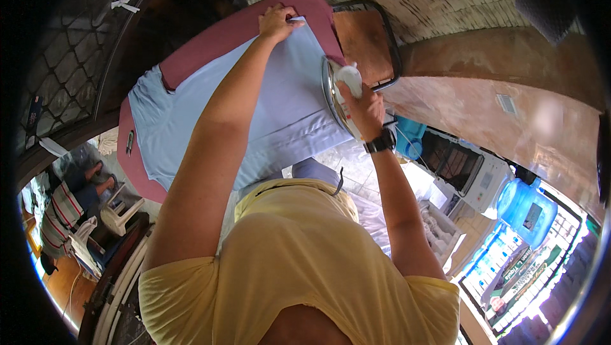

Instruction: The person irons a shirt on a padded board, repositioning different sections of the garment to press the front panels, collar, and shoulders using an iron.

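A light blue shirt [280, 84] lies spread over a maroon-covered ironing board [223, 36], with one sleeve bunched at the left end. At the shirt's far edge, my left hand [277, 25] has its fingers bent, gripping the cloth near the corner. My right hand [366, 113] is wrapped round the handle of a clothes iron [349, 78], white with a shiny metal base. The iron rests at the right edge of the shirt, and part of its handle is hidden under my fingers.
A small green and black object [130, 143] lies at the board's left end. Beyond its right end stands a brown panel in a black frame [363, 40]. To the right are a blue water jug [527, 208] and a white appliance [489, 183]. A person's legs [95, 186] and a stool [121, 216] show at left.
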### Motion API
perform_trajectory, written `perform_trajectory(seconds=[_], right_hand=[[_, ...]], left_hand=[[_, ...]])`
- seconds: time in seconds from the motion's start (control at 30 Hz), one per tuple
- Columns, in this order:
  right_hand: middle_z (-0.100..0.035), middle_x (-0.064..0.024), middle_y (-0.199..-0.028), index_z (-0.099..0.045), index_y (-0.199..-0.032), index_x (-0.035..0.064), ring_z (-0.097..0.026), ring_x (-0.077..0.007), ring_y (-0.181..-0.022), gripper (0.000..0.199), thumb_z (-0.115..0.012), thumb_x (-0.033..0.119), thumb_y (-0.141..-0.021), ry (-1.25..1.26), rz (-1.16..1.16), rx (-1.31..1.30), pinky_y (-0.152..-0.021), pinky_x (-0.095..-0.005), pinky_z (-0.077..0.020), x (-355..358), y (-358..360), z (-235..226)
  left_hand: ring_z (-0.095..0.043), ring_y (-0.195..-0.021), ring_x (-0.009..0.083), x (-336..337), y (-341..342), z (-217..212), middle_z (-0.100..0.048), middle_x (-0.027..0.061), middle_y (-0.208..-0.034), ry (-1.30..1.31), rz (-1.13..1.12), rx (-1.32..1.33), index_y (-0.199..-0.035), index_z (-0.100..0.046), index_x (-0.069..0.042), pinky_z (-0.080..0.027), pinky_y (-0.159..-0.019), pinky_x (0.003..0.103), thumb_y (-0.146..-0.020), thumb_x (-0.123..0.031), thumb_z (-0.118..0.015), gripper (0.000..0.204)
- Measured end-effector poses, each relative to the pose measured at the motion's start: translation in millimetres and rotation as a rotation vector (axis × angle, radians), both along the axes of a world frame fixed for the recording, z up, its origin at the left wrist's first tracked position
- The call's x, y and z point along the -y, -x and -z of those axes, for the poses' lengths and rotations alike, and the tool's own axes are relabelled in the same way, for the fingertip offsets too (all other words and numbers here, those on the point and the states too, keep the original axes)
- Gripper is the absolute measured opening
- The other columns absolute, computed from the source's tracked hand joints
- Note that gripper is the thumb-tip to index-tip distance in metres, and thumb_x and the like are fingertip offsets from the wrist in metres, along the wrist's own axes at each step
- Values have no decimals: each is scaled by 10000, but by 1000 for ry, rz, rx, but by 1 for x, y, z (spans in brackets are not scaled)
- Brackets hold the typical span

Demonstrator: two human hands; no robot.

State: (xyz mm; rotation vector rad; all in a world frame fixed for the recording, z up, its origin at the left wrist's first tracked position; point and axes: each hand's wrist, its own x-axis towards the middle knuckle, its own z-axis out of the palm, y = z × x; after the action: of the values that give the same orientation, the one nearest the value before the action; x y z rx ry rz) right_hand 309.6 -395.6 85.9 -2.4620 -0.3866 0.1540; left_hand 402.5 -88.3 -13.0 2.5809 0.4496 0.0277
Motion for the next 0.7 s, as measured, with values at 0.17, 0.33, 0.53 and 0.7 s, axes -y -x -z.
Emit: perform_trajectory(seconds=[0.17, 0.33, 0.53, 0.7], right_hand=[[-711, -186, -823, -691, -1042, 43, -697, -380, -790, 509, -702, 515, -850, -168, -9, 37, -692, -459, -542, -27, -19, -21], [-679, -210, -691, -716, -877, 18, -688, -389, -667, 567, -719, 581, -812, 10, -41, 93, -606, -473, -537, -67, -18, -19], [-654, -253, -676, -666, -729, 11, -668, -445, -683, 714, -648, 722, -785, 83, 58, 175, -625, -508, -543, -125, -36, -13], [-680, -274, -777, -716, -843, 25, -689, -438, -814, 731, -626, 748, -782, 54, 80, 37, -711, -508, -561, -133, -53, -9]], left_hand=[[-544, -1145, 227, 1, 5, -4, -614, -11, -1121, -56, -20, -11, -1015, -714, -221, -418, -932, 498, -728, -569, -778, 456], [-579, -1123, 220, -3, 1, -4, -666, -11, -1042, 68, -2, 14, -1019, -708, -218, -426, -948, 489, -732, -573, -775, 461], [-631, -1085, 220, -27, 5, -3, -695, 3, -1100, 494, -102, 197, -1055, -692, -184, -420, -963, 415, -844, -464, -715, 351], [-607, -997, 315, -45, 65, -33, -657, 121, -1053, 335, -192, 638, -1040, -643, -60, -458, -880, 410, -953, -203, -611, 171]])
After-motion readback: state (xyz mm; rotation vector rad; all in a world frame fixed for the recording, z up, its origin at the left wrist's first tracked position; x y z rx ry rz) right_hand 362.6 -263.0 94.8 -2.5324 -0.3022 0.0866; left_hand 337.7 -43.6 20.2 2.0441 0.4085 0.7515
